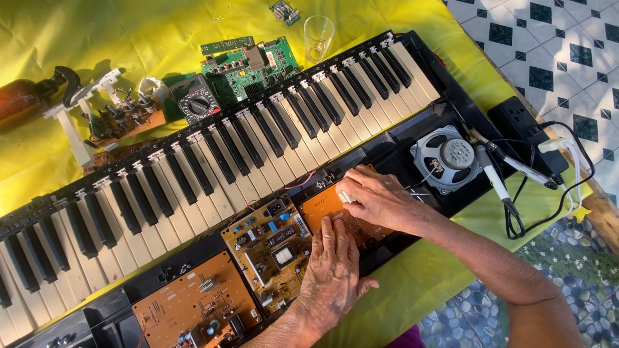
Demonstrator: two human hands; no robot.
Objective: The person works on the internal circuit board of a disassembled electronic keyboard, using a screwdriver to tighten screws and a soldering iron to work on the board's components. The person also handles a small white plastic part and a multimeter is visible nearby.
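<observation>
An orange circuit board [335, 212] is seated in the opened keyboard [213, 161], at five o'clock below the keys. It is pressed flat by the left hand [332, 270], fingers spread, steadying it while a small white piece [347, 196] is pinched by the right hand [380, 200]. A speaker [446, 158] lies at three o'clock.

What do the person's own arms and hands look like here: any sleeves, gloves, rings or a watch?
Both arms are bare from the frame edge to the fingers: no sleeves, gloves or watch in view. The left hand and right hand look wrinkled, with raised veins and short nails. No rings show on the fingers that can be seen.
</observation>
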